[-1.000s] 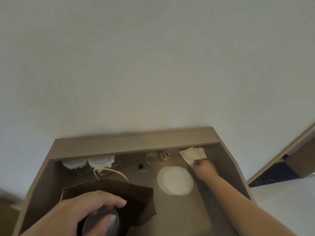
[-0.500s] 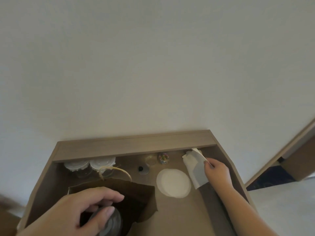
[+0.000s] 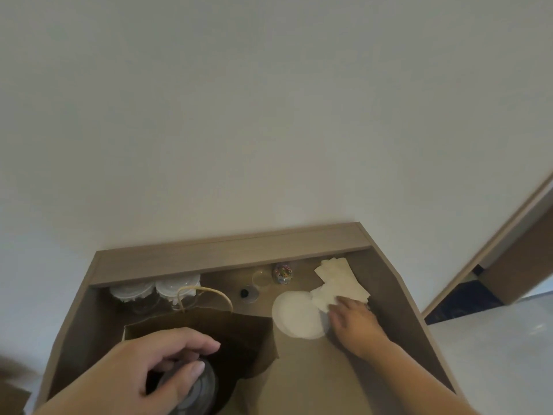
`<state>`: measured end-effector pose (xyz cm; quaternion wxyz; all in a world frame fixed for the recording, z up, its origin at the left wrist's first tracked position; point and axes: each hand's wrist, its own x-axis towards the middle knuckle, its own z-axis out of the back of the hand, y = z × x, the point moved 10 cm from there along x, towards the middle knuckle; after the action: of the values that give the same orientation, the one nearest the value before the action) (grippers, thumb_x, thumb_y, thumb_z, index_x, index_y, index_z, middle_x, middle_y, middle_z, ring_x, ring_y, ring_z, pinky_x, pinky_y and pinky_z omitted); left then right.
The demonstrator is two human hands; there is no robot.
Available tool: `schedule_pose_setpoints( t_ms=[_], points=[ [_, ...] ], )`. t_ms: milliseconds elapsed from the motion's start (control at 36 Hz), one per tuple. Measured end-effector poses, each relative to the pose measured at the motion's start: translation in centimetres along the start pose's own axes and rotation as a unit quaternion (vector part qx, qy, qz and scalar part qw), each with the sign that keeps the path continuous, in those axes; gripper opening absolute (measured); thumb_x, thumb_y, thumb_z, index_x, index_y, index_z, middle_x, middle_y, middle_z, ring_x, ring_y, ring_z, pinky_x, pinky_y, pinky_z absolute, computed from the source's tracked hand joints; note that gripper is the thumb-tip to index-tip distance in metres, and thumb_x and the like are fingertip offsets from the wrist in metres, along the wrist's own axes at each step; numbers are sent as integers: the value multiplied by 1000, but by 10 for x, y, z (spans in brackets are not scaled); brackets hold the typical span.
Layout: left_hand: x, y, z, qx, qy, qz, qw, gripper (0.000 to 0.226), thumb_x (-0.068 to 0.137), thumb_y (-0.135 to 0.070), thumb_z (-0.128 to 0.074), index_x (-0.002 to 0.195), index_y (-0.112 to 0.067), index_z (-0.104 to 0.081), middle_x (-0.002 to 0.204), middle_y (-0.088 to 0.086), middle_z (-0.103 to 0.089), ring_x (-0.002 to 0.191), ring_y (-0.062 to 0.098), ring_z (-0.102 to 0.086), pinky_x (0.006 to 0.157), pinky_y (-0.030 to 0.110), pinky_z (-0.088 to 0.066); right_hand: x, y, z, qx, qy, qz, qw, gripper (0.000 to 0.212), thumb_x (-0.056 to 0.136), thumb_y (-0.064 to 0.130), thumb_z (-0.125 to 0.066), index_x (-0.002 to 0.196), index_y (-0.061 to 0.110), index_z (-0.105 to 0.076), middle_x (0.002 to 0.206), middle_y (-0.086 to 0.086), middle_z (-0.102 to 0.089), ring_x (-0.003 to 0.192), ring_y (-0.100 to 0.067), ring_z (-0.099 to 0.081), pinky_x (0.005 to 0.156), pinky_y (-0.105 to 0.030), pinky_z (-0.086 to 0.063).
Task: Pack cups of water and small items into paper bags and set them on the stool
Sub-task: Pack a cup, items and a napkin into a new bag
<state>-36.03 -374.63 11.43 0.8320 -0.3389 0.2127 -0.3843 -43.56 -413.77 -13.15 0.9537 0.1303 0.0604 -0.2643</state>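
- Since half a second ago the right hand (image 3: 356, 324) has come down and nearer with the napkin (image 3: 332, 298), which was lifted clear and now lies low, its edge over the white disc (image 3: 294, 317); the left hand (image 3: 143, 372) has barely shifted.
- Seen from the head camera, the paper bag (image 3: 254, 333) stands open on the wooden desk (image 3: 314, 384). It is stiff brown kraft paper, with a pale twisted-cord handle (image 3: 206, 290) arching over its far rim.
- Left hand: fingers and thumb are curled from above round the domed lid of a clear plastic cup (image 3: 194, 387), which sits inside the bag's mouth.
- Right hand: palm down, fingers bent, holding the near edge of the thin, soft, crumpled white napkin just right of the smooth round disc.
- More folded napkins lie in a loose stack (image 3: 333, 269) in the far right corner.
- Two lidded cups (image 3: 155, 290) with frosted, ribbed tops stand side by side under the ledge at far left.
- A small jar (image 3: 281, 273) of coloured bits stands mid-back.
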Motion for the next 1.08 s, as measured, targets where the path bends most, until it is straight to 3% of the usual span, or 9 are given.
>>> schedule_pose_setpoints(
  t_ms=[56,167,250,361,500,806,1083],
  points=[
    [0,-2,0,-4,2,1,1000,48,94,-35,-68,115,-76,-53,111,-36,-70,109,-14,-64,94,9,-50,-5,1,-12,-1,17,-2,1000,45,110,49,-32,140,36,-64,168,4,-37,154,-23,-32,124,-43,-28],
    [-3,-4,2,-2,-1,2,1000,51,93,-35,-68,113,-78,-52,108,-38,-70,108,-15,-64,94,7,-49,-4,-5,-9,-30,-29,-24,999,39,102,42,-45,132,34,-68,158,2,-49,140,-24,-47,115,-43,-41],
    [-5,-5,2,-1,-5,3,1000,53,93,-32,-69,113,-78,-52,107,-37,-71,107,-14,-65,94,7,-49,-1,-14,3,-27,-62,-79,995,39,100,39,-55,138,29,-61,145,1,-55,127,-22,-53,105,-38,-48],
    [-5,-5,2,-3,-8,3,1000,54,94,-31,-68,114,-78,-52,108,-35,-71,108,-13,-65,94,9,-50,7,-29,8,-20,-64,-142,988,58,97,51,-62,146,26,-44,142,-3,-53,127,-24,-54,106,-40,-51],
    [-5,-6,3,3,-18,1,1000,55,94,-30,-69,113,-78,-52,106,-36,-71,107,-14,-65,93,6,-48,18,-38,12,-58,-49,-173,982,57,94,55,-61,141,24,-47,134,-4,-58,122,-25,-57,101,-41,-50],
    [-5,-4,7,16,-27,3,1000,53,94,-31,-69,114,-78,-51,105,-37,-71,105,-15,-65,93,7,-47,14,-29,21,-122,-86,-139,979,44,101,43,-53,143,30,-56,142,2,-59,130,-22,-54,107,-41,-46],
    [-1,-6,5,11,-20,6,1000,55,95,-32,-68,114,-80,-48,106,-38,-70,106,-14,-65,95,7,-46,9,-24,21,-130,-118,-117,977,47,102,40,-53,147,30,-47,146,1,-55,131,-22,-54,111,-39,-45]
  ],
)
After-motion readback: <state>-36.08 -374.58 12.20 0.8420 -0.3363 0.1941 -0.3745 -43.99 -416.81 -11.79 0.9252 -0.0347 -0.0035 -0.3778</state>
